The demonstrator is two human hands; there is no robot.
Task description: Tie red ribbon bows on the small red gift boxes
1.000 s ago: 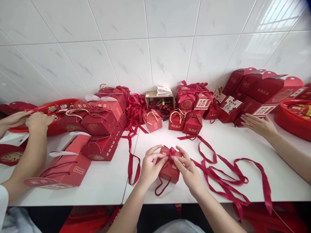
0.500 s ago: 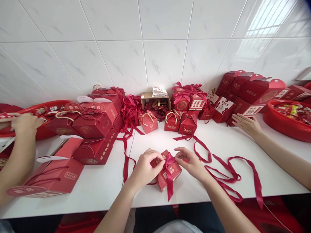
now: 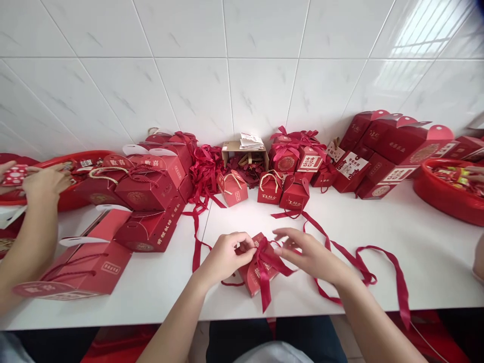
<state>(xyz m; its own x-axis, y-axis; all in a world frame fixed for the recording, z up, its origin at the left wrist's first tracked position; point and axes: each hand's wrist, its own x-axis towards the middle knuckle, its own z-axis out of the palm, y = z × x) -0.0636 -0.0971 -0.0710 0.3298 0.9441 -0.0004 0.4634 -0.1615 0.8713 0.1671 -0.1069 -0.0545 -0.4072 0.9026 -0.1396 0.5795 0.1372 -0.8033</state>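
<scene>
Box (image 3: pixel 249 278), small and red, it sits on the white table (image 3: pixel 174 297) between the left hand (image 3: pixel 229 257) and the right hand (image 3: pixel 313 254), a ribbon bow (image 3: pixel 261 253) across its top. A second ago both hands were pinching at the bow and the cord handle (image 3: pixel 232 284) hung toward the near edge; now the box is turned, and the cord lies out to the left. Half a second ago only one ribbon tail (image 3: pixel 265 292) showed plainly, hanging down the near side; since then a second tail (image 3: pixel 282 267) has come into view, slanting out below the right hand. That hand's fingers are loosely parted just beside the bow, holding nothing that I can see. The left has thumb and fingers pinched on the bow's left edge. With two tails free, the bow looks tied, and its shape seems to be what is being worked on. At the far right, a co-worker's hand (image 3: pixel 475 174) now reaches into the red basin (image 3: pixel 431 194), and no hand rests against the stacked boxes (image 3: pixel 397 140) any more
</scene>
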